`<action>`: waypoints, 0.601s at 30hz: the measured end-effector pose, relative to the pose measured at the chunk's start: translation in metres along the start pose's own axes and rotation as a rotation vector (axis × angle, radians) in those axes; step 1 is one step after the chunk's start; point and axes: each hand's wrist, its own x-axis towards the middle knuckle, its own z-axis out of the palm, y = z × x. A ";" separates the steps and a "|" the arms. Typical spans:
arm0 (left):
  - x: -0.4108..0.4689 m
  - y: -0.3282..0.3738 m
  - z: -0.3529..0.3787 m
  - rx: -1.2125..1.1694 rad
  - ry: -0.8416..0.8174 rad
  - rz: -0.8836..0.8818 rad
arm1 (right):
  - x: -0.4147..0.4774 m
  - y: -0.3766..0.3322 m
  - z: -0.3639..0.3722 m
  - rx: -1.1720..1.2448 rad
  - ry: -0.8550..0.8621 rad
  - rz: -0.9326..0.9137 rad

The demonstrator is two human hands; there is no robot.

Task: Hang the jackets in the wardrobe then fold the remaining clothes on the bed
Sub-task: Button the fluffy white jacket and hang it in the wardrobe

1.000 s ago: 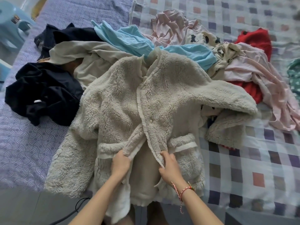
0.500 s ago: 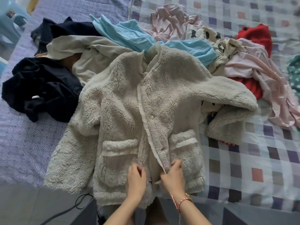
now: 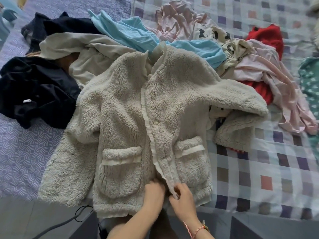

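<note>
two hands meet at the bottom centre of the frame, right at the hem of the fleece jacket (image 3: 138,118). it lies face up on the bed (image 3: 259,169), collar toward the top of the frame, one sleeve trailing to the lower left and the other bent back at the right. your right hand (image 3: 183,199) pinches the lower end of the trimmed front edge (image 3: 165,171). your left hand (image 3: 153,192) curls its fingers into the facing panel just beside it; the tips are buried in the pile, so how firm that hold is stays unclear. bringing both edges together there looks like closing the front, likely so the jacket sits straight on a hanger. one pearl button (image 3: 156,123) shows higher up the edge. spreading it flat over the heap gives you a working surface, and leaves the blue garment (image 3: 134,33), black garment (image 3: 34,90) and red garment (image 3: 265,37) behind it for folding.
</note>
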 end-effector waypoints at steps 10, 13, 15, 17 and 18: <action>-0.007 -0.024 0.011 -0.853 0.103 -0.171 | 0.000 -0.005 -0.009 0.271 -0.221 0.126; -0.027 -0.026 0.010 -1.184 0.061 -0.176 | -0.001 -0.018 -0.012 0.582 -0.263 0.265; -0.033 -0.024 0.007 -1.244 0.066 -0.215 | -0.003 -0.024 -0.012 0.587 -0.248 0.289; -0.034 -0.021 0.011 -1.270 0.131 -0.244 | -0.001 -0.026 -0.010 0.397 -0.187 0.193; -0.035 -0.019 0.011 -1.291 0.160 -0.268 | 0.001 -0.025 -0.008 0.283 -0.148 0.133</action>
